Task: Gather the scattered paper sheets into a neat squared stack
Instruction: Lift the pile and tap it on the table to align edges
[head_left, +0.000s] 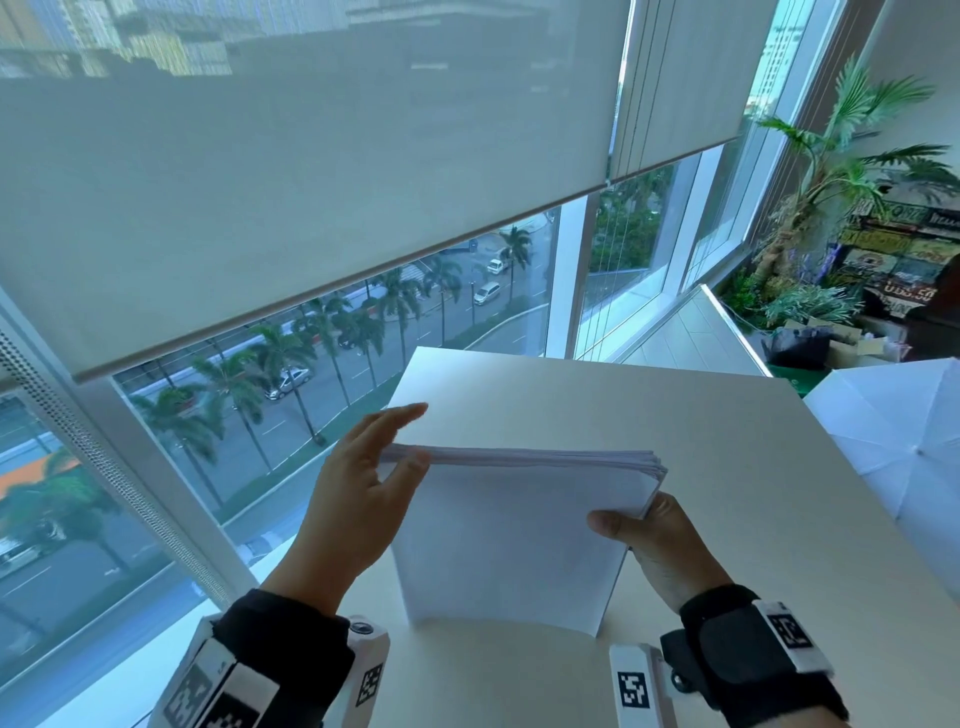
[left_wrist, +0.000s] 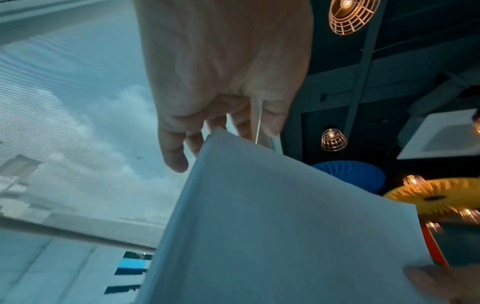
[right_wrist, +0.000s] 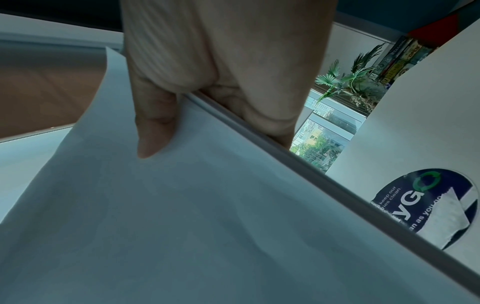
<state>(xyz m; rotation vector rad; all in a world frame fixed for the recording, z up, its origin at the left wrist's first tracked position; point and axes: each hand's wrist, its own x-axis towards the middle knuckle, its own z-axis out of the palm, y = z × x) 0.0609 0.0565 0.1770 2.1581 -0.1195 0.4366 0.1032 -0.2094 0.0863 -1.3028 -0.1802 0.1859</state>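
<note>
Sheets gathered, stack (head_left: 514, 540) upright on table (head_left: 727, 467): right hand (head_left: 660, 540) pinches it, left hand (head_left: 358, 499) loosely flat; far-right corner still fanned

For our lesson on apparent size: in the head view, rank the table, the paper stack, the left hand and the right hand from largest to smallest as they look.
1. table
2. paper stack
3. left hand and right hand: look alike, and the right is partly hidden behind the stack, so unranked.

The paper stack (head_left: 514, 540) is plain white on a pale off-white table (head_left: 727, 467). Black wrist straps (head_left: 748, 654) carry white tags printed with black square codes. A round navy sticker (right_wrist: 426, 205) bears white lettering and a green ring.
</note>
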